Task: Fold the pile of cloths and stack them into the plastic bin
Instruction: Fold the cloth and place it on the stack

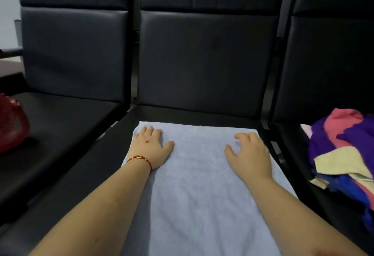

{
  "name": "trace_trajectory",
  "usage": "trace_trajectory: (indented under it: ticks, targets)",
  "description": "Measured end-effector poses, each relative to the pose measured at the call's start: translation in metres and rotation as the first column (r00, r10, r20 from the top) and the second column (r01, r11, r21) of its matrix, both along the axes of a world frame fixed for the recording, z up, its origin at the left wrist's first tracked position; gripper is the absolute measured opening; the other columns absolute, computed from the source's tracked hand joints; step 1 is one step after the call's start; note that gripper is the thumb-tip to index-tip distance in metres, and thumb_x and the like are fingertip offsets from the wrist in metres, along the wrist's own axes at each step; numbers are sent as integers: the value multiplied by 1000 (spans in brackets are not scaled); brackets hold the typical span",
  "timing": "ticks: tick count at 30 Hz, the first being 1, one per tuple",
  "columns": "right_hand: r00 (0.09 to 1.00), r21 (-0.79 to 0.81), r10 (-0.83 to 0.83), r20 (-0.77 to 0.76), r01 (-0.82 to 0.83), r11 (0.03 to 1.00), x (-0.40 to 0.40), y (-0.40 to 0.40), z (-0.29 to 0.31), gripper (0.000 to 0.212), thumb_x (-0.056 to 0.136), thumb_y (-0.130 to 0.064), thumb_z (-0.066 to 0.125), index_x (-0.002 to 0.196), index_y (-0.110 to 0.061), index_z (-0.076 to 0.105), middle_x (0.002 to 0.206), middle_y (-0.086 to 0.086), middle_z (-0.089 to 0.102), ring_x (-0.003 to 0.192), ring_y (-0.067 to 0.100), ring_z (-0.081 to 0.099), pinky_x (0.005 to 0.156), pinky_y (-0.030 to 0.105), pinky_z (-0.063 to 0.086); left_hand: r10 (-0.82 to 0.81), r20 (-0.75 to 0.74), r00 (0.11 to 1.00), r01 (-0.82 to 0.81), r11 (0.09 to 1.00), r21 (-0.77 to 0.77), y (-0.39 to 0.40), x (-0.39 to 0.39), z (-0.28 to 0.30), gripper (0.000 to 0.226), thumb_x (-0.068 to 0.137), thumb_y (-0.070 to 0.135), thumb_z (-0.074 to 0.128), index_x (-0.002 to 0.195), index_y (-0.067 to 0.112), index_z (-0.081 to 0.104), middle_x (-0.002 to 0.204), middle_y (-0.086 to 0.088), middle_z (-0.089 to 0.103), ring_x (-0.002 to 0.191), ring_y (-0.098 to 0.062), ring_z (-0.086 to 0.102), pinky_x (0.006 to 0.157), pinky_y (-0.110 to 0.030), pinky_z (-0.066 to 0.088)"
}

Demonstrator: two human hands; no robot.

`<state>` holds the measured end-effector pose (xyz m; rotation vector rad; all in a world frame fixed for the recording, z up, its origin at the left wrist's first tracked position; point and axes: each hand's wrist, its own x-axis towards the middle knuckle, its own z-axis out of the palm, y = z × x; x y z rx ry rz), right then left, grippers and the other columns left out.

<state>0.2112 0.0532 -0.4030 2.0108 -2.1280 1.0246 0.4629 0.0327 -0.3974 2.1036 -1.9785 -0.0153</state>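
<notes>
Pale blue towel (194, 184) lies spread on the middle black seat (202, 114). Left hand (150, 146) rests flat on its far left corner, fingers straight and close together; right hand (250, 152) presses near the far right edge, fingers spread, slightly bent. Likely smoothing before the first fold: sweep palms outward to clear wrinkles, line edges up, then pinch both far corners. Unfolded cloth pile (344, 154) waits on the right seat; red plastic bin (12, 126) at far left, well apart.
</notes>
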Motion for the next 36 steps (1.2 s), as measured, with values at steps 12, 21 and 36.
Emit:
trace_trajectory:
  ticks: [12, 21, 36]
  targets:
    - [981, 454, 190, -46, -149, 879, 0, 55, 33, 57, 85, -64, 48, 124, -23, 46, 129, -6, 49, 117, 16, 49, 92, 29, 42, -36, -56, 998, 48, 974, 221, 73, -20, 27, 67, 96, 58, 25, 146, 14, 26, 151, -6, 29, 138, -25, 29, 112, -35, 22]
    - [998, 425, 55, -31, -37, 904, -33, 153, 23, 61, 91, -53, 48, 142, -20, 37, 148, -2, 35, 138, 17, 32, 111, 31, 27, 164, 38, 986, -168, 972, 163, 177, 19, 18, 63, 95, 58, 23, 143, 19, 34, 156, -6, 21, 145, -27, 11, 118, -44, 6]
    - [666, 635, -475, 575, 3, 772, -75, 182, 45, 5, 85, 4, 55, 85, 3, 60, 65, 12, 52, 58, 18, 50, 45, 24, 46, 316, -196, 928, -223, 895, 386, 220, 33, 50, 35, 81, 43, 67, 79, 10, 54, 76, -2, 53, 71, -18, 53, 55, -25, 38]
